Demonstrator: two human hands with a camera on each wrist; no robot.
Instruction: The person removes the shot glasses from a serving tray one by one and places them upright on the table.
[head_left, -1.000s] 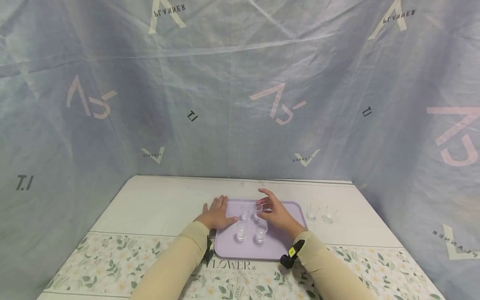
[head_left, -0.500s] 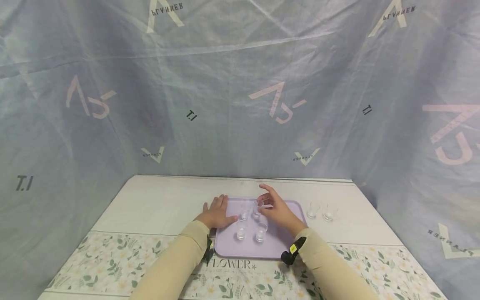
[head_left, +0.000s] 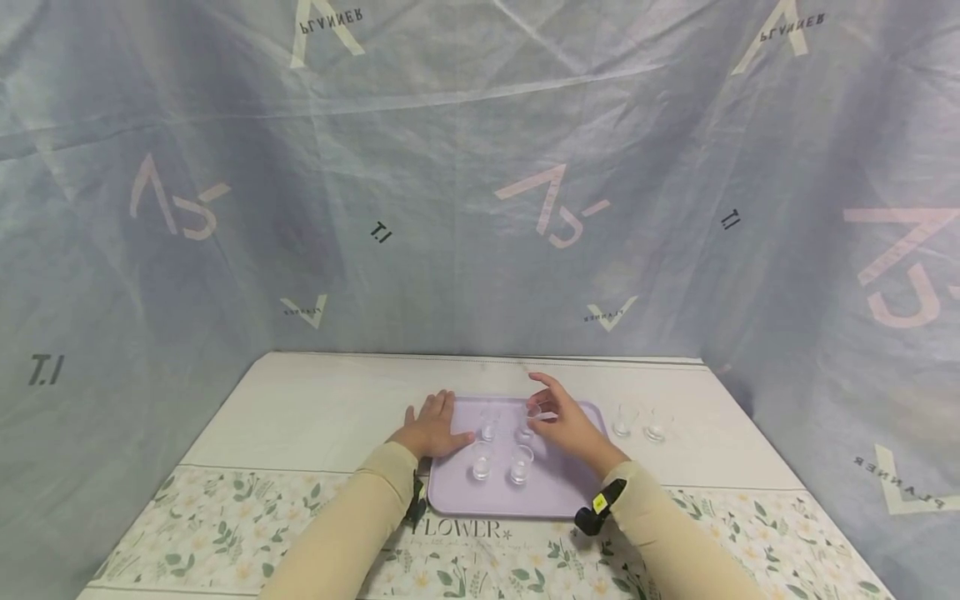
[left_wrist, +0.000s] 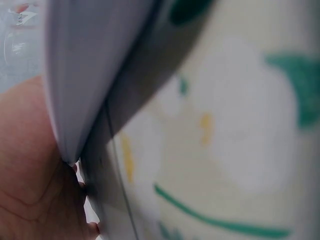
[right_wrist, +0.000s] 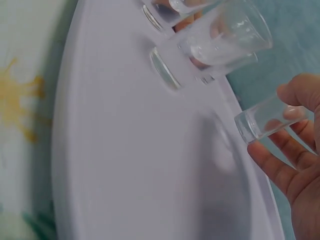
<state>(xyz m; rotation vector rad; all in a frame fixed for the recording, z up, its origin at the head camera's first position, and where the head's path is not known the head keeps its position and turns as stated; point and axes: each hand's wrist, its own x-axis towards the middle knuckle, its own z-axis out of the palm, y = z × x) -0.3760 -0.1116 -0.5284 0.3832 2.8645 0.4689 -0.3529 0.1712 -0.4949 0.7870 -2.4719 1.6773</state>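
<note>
My right hand (head_left: 564,423) pinches a small clear shot glass (right_wrist: 265,120) between thumb and fingers over the right back part of the lilac tray (head_left: 480,502). In the right wrist view its thick base is free of the fingers. A second shot glass (head_left: 488,427) stands to its left on the tray. Two more, a front left glass (head_left: 482,463) and a front right glass (head_left: 521,467), stand nearer me. My left hand (head_left: 431,429) rests across the tray's left rim, fingers extended and thumb over the tray. In the left wrist view the palm (left_wrist: 22,160) lies against the rim.
Right of the tray, two more shot glasses stand on the table, a nearer-in one (head_left: 622,421) and an outer one (head_left: 656,425). A white and floral cloth (head_left: 240,517) covers the table. Behind hangs a grey-blue curtain (head_left: 465,275) with printed letters.
My right hand has lifted slightly and then shifted right with the pinched glass, widening the gap to the back left glass. The left hand keeps its place.
</note>
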